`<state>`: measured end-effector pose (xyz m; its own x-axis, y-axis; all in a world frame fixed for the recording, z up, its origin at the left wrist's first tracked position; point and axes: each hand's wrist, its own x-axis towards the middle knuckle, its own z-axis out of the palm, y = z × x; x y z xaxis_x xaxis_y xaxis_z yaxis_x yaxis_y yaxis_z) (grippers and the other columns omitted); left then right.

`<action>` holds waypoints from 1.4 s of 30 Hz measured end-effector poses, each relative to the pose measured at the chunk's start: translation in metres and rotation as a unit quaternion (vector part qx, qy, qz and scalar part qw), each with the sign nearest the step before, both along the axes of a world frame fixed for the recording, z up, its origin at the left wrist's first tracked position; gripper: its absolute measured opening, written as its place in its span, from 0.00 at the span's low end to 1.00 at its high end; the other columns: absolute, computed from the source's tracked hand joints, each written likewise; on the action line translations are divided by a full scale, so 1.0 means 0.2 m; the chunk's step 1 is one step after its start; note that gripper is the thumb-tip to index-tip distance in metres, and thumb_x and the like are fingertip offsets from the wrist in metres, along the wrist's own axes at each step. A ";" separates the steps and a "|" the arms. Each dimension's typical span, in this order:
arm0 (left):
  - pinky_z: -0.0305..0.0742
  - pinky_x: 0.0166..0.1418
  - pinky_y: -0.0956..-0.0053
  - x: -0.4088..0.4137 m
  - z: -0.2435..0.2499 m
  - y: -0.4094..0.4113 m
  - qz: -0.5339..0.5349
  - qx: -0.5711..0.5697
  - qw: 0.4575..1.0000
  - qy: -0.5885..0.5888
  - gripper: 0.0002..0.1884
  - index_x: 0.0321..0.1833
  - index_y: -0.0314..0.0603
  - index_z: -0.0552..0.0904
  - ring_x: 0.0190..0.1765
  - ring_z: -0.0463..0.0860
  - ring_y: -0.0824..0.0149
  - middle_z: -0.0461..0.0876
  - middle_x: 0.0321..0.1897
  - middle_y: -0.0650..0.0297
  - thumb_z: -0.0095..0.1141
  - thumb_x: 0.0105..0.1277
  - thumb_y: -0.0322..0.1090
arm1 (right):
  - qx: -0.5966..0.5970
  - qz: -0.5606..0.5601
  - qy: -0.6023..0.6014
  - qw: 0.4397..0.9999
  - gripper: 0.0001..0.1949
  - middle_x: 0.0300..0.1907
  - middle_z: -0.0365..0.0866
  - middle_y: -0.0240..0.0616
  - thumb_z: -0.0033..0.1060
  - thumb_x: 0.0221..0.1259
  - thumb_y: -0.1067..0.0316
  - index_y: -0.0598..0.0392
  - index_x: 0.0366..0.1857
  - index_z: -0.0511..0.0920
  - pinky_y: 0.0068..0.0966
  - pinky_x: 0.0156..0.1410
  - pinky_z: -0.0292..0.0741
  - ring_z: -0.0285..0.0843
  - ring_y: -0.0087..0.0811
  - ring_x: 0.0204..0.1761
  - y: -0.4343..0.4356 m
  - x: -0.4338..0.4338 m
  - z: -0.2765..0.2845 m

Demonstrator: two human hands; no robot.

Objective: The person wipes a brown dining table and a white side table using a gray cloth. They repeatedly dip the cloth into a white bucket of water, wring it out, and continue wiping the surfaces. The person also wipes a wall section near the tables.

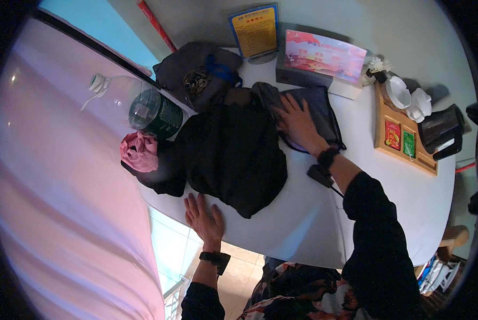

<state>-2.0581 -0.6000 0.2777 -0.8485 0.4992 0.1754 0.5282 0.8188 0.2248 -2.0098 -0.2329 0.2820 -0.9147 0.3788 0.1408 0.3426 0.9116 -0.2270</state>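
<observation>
My right hand [296, 121] lies with spread fingers on a dark grey fabric pouch [317, 106] that has a black edge. My left hand [204, 220] rests palm down near the front edge of the white table [271, 236], just below a heap of black cloth [235, 156]. That cloth covers the middle of the table and reaches the pouch's left side. A pink cloth bundle [139, 152] sits at the left, on more black fabric. Behind it a large clear plastic bottle [123, 98] with a green label leans over. Neither hand grips anything.
A dark grey bag [195, 68], a sign in a stand [256, 32] and a box with a printed card [325, 56] line the back. At right are a wooden tray [383, 120], white cups [399, 92] and a black kettle [441, 128]. A black adapter [320, 176] lies near my right wrist.
</observation>
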 end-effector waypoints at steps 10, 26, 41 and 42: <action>0.44 0.74 0.53 -0.01 -0.03 -0.02 0.004 0.014 1.000 0.021 0.27 0.67 0.43 0.67 0.75 0.53 0.50 0.58 0.72 0.50 0.49 0.65 0.42 | -0.102 0.008 -0.081 0.992 0.30 0.73 0.47 0.54 0.62 0.47 0.60 0.48 0.61 0.73 0.68 0.69 0.41 0.40 0.55 0.75 -0.49 1.24 0.08; 0.42 0.75 0.51 0.00 0.04 0.02 0.022 0.039 0.998 -0.053 0.27 0.66 0.43 0.68 0.76 0.50 0.49 0.55 0.72 0.49 0.49 0.65 0.44 | -0.131 0.256 -0.122 0.950 0.33 0.70 0.51 0.62 0.62 0.51 0.40 0.39 0.62 0.71 0.76 0.64 0.40 0.42 0.60 0.74 -1.17 0.98 0.07; 0.56 0.71 0.58 -0.12 0.04 -0.54 0.016 0.452 0.877 -0.164 0.16 0.56 0.38 0.76 0.69 0.63 0.50 0.67 0.66 0.50 0.46 0.68 0.33 | 0.030 0.205 -0.024 0.978 0.28 0.69 0.54 0.59 0.56 0.59 0.66 0.46 0.66 0.65 0.63 0.69 0.50 0.45 0.54 0.74 -1.70 0.18 0.02; 0.59 0.70 0.60 -0.13 0.02 -0.64 0.050 0.450 0.876 -0.166 0.15 0.55 0.37 0.77 0.67 0.66 0.51 0.69 0.64 0.50 0.48 0.67 0.31 | 0.006 0.205 -0.033 0.978 0.29 0.69 0.55 0.59 0.54 0.58 0.69 0.47 0.67 0.64 0.63 0.69 0.50 0.47 0.56 0.73 -1.74 0.10 0.05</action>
<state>-2.0840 -0.7288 0.2813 -0.9589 0.2053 0.1957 0.2476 0.2691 0.9307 -1.9905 -0.5800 0.2916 -0.9967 -0.0223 0.0781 -0.0380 0.9779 -0.2056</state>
